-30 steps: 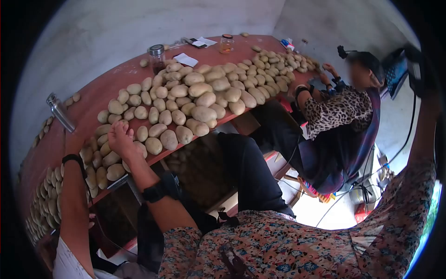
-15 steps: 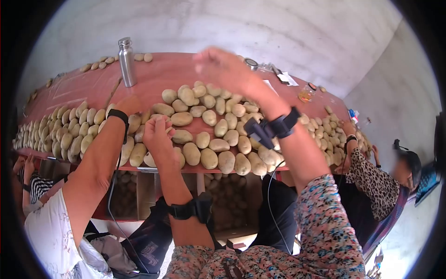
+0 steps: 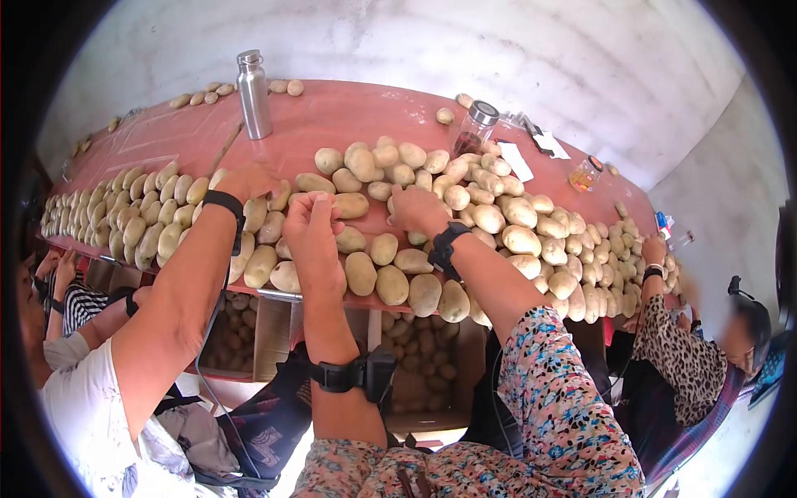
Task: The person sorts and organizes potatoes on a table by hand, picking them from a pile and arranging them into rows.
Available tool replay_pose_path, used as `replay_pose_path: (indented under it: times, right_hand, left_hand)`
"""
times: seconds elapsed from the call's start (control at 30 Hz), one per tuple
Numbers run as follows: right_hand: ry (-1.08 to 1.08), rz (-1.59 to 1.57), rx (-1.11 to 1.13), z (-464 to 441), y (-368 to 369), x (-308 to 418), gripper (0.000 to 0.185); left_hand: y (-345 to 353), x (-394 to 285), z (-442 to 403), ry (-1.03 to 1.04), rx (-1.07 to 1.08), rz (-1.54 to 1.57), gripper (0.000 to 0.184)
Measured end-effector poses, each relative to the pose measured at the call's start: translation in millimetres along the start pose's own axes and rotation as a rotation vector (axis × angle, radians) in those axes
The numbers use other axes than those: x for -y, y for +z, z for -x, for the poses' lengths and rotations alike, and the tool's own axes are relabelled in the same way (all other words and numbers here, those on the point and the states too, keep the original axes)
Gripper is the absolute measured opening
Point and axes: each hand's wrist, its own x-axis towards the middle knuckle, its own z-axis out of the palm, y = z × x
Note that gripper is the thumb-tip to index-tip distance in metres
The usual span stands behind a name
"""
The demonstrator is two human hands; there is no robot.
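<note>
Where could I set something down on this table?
The table is mostly bare between the metal bottle and the larger jar, behind the heaped potatoes, and also left of the bottle. The front, around the left hand and right hand, is packed with potatoes.

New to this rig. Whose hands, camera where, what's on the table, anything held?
No machine here: a person works barehanded. The view comes from a camera worn on that person's head, looking forward and down. Their bare left hand and bare right hand are among tan oval potatoes spread across a red table. Beyond are a silver metal bottle and a clear glass jar. The white-sleeved bare arm on the left is a co-worker's. Whether either hand grips a potato, I can't tell.
</note>
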Motion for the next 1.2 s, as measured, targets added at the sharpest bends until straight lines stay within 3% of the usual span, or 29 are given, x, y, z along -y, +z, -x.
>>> replay_pose_path:
  times: [0.07, 0.17, 0.27, 0.37, 0.43, 0.5, 0.63, 0.77, 0.87, 0.97, 1.07, 1.2]
  right_hand:
    - [-0.052, 0.011, -0.087, -3, 12, -9, 0.054]
    - [-0.073, -0.23, 0.039, 7, -15, -20, 0.055]
    - [-0.183, -0.36, -0.079, 19, -23, -45, 0.057]
    - [-0.16, -0.427, -0.04, 63, -57, -49, 0.057]
    - [-0.216, -0.349, -0.109, 87, -53, -51, 0.054]
    - [-0.201, -0.278, 0.019, 119, -61, -44, 0.055]
    - [-0.2, -0.04, 0.001, 161, -41, -28, 0.053]
    - [-0.212, -0.004, -0.058, 163, -17, -32, 0.047]
    - [-0.275, -0.095, -0.175, 178, -51, -24, 0.041]
    - [-0.515, -0.347, -0.329, 213, -102, -32, 0.03]
    - [-0.828, -0.844, -0.678, 277, -121, -19, 0.017]
    - [-1.476, -1.681, -0.307, 360, -179, -32, 0.019]
  left_hand:
    - [3, 3, 0, -0.02, 0.005, -0.008, 0.012]
    - [7, 4, 1, -0.029, 0.021, -0.04, 0.012]
    - [9, 6, 1, -0.035, 0.028, -0.06, 0.012]
    - [10, 8, 0, -0.041, 0.041, -0.058, 0.012]
    - [12, 7, 3, -0.046, 0.045, -0.064, 0.012]
    - [14, 8, 5, -0.05, 0.045, -0.069, 0.011]
    - [15, 10, 7, -0.056, 0.045, -0.076, 0.009]
    - [15, 10, 10, -0.054, 0.052, -0.094, 0.008]
    - [14, 11, 9, -0.061, 0.046, -0.075, 0.008]
    - [17, 11, 11, -0.025, 0.031, -0.027, 0.01]
    - [15, 10, 12, -0.025, 0.063, -0.085, 0.01]
    - [17, 17, 13, -0.037, 0.076, -0.139, 0.013]
